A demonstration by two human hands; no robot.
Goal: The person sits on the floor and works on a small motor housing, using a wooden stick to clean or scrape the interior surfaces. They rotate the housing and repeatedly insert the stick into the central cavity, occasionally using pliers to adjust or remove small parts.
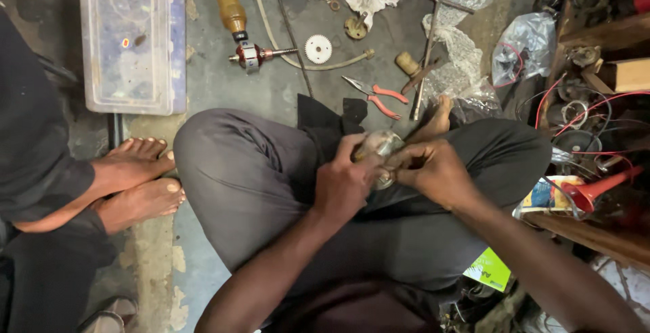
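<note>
Forearms: two bare forearms rose from the bottom edge and met over the lap of a person seated cross-legged in grey trousers [250, 177].
Left hand: the left hand [344, 183] cupped the metal part from its left side, fingers [350, 149] curled and pressed against it.
Right hand: the right hand [433, 170] closed on the same part from the right, fingers bent and pinching its edge.
Held thing: a small rounded metal part [381, 147], dull silver with a worn sheen, sat between both hands above the knees; its finer shape was hidden by the fingers.
Pliers: orange-handled pliers [376, 95] lay on the concrete floor [217, 82] just beyond the knees.
Armature: a copper-wound motor armature [254, 55] on a steel shaft lay near a white toothed gear [318, 49].
Hose: a pale curved hose [298, 62] ran past the gear.
Handle: a smooth amber cylinder [227, 1] lay above the armature.
Box: a cloudy clear plastic box [132, 38] stood at upper left.
Wrench: a T-shaped steel wrench [428, 42] crossed crumpled clear plastic bags [467, 42].
Other person: two bare feet [139, 181] of another person rested to the left.
Funnel: a red plastic funnel [599, 187] lay among tangled wires at right.
</note>
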